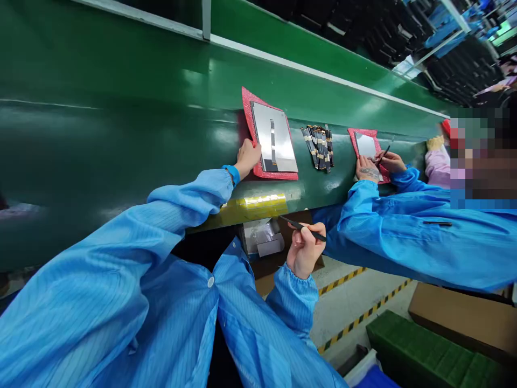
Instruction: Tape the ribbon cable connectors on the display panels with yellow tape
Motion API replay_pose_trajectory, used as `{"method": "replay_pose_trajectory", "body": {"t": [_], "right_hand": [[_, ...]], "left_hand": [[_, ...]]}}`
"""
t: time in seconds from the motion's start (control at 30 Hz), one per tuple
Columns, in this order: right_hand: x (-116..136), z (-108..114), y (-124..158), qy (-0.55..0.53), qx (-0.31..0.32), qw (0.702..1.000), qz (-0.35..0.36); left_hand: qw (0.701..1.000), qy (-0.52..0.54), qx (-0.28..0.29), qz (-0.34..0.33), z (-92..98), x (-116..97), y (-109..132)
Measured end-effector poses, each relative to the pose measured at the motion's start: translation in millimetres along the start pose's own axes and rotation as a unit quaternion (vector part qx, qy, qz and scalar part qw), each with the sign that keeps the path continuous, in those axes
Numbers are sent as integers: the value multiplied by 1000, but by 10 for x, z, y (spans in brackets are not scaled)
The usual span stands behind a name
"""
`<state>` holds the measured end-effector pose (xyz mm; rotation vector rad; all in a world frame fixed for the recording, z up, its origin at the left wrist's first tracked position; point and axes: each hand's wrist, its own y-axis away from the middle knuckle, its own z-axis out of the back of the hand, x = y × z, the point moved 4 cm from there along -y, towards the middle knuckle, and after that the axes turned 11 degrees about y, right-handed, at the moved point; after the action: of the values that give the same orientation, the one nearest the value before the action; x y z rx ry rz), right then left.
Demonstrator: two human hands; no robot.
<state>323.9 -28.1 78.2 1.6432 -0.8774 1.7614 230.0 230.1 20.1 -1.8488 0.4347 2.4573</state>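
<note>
My left hand [247, 156] rests on the near left edge of a red tray [247, 110] lying on the green conveyor belt [121, 124]; its fingers curl over the tray's rim. On the tray lies a silver panel [274, 141] with a dark strip down its middle. My right hand [304, 249] is held below the belt's edge, closed on thin black tweezers [302, 227] that point left. A pile of dark flex strips [319, 146] lies on the belt just right of the tray.
A co-worker in a blue coat [424, 237] to my right works with both hands on a second red tray [355, 141] with a panel. Yellow tape [250, 207] marks the belt edge. Boxes sit under the belt; a cardboard box [464, 318] and green crate [428, 350] stand on the floor.
</note>
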Motion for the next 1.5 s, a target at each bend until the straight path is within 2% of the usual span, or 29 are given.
{"method": "replay_pose_trajectory", "body": {"t": [0.1, 0.17, 0.23, 0.3, 0.4, 0.47, 0.53, 0.63, 0.73, 0.83, 0.97, 1.1, 1.2, 1.5], "right_hand": [[32, -92, 15, -20, 19, 1000, 7], [58, -156, 30, -27, 30, 999, 15], [74, -200, 40, -27, 36, 999, 17], [68, -229, 41, -24, 43, 999, 11], [32, -276, 33, -15, 56, 998, -3], [-1, -328, 30, -9, 67, 998, -10], [-40, -404, 34, -4, 83, 996, -18], [-106, -536, 54, 5, 117, 993, -30], [-163, -655, 79, 16, 152, 988, -27], [-235, -753, 110, 27, 168, 985, -28], [-380, -958, 201, 44, 202, 977, -48], [-520, -1243, 325, 69, 275, 957, -62], [-575, -1390, 376, 78, 308, 946, -66], [-585, -1422, 398, 124, 317, 939, -49]], "left_hand": [[998, 49, -22, 43, -5, -25, -89], [996, 82, -13, 38, 26, -100, -125], [993, 113, -1, 15, 163, -178, -101], [990, 138, 8, -30, 439, -225, 28], [983, 154, 19, -102, 1024, -159, 441], [982, 154, 10, -105, 1407, 7, 787], [986, 142, -21, -90, 1702, 225, 1106], [992, 86, -58, -66, 1910, 535, 1454], [986, -50, -126, -94, 1990, 698, 1697], [947, -164, -202, -191, 2019, 724, 1945], [923, -202, -173, -279, 1914, 829, 2168], [913, -218, -158, -306, 1820, 951, 2200], [903, -234, -153, -325, 1802, 948, 2181], [895, -253, -137, -342, 1794, 914, 2196]]}}
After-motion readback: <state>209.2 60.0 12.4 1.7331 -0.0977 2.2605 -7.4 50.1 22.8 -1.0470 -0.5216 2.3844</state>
